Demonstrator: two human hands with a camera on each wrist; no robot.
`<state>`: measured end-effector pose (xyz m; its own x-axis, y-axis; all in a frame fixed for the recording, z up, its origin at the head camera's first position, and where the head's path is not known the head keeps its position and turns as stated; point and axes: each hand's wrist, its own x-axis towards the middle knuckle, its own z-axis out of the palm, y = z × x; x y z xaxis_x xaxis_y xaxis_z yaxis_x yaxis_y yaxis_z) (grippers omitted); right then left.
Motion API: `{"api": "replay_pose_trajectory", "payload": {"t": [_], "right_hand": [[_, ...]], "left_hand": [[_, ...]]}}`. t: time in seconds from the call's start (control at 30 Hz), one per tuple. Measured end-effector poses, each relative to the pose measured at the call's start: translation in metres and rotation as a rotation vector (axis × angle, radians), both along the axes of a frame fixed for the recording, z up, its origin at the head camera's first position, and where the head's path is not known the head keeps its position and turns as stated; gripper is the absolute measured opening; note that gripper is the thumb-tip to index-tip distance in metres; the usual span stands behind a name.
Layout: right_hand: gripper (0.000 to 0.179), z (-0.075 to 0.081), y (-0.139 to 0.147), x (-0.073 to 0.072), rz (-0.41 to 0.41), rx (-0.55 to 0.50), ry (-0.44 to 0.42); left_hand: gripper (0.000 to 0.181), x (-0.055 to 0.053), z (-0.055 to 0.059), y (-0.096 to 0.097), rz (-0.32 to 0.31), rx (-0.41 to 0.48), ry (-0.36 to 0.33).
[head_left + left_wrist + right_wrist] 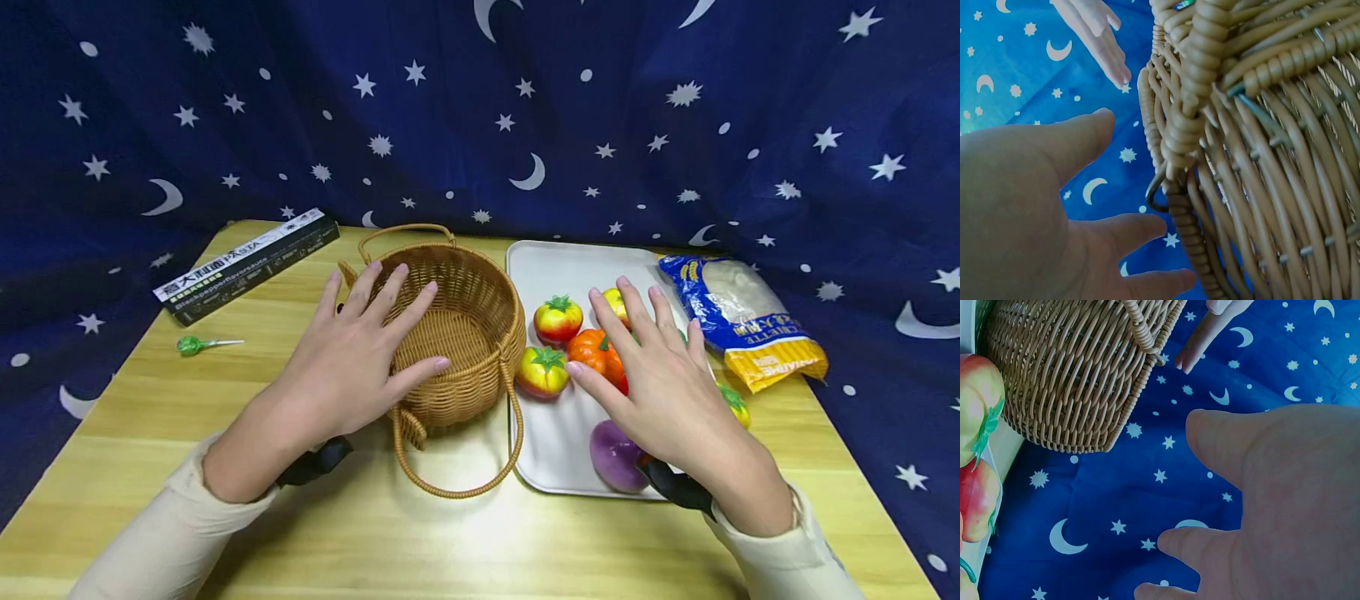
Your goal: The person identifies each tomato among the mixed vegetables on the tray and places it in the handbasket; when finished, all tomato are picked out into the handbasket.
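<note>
My left hand [351, 354] is held out with fingers spread, overlapping the left rim of a round wicker basket [491, 325] in the head view. In the left wrist view the basket's woven side [1260, 187] stands just beyond the thumb and fingers. The right hand [663, 387], fingers also spread, is over a white tray [551, 437]. On that tray sit red-yellow toy tomatoes [558, 319], an orange toy pumpkin [592, 353] and a purple eggplant-like piece [617, 457], some partly hidden by the hand. Neither hand holds anything.
A black pasta box [251, 271] lies at the back left, with a green-wrapped lollipop [197, 345] in front of it. A blue and yellow food bag [742, 312] lies at the tray's right edge. One basket handle [457, 493] hangs down onto the wooden table [450, 558].
</note>
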<state>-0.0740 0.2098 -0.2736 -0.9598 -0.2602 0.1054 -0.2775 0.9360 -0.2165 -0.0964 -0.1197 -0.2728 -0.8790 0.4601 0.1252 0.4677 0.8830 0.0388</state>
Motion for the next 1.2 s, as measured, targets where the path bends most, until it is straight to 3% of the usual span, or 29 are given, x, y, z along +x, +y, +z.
{"api": "replay_pose_trajectory", "payload": {"t": [0.4,0.8,0.97,1.2], "right_hand": [[0.081,0.000,-0.002,-0.001,-0.009,0.007,-0.013],[0.081,-0.001,-0.002,-0.002,-0.033,-0.002,0.044],[0.081,0.000,0.005,-0.001,-0.039,0.005,0.043],[0.080,-0.003,0.027,0.002,-0.009,-0.050,0.040]], "left_hand": [[0.083,-0.004,-0.003,-0.001,0.014,0.020,-0.013],[0.083,-0.007,-0.010,0.000,0.026,0.031,-0.009],[0.083,-0.009,-0.010,-0.010,0.041,0.045,0.019],[0.075,-0.007,-0.014,-0.031,0.054,0.195,0.104]]}}
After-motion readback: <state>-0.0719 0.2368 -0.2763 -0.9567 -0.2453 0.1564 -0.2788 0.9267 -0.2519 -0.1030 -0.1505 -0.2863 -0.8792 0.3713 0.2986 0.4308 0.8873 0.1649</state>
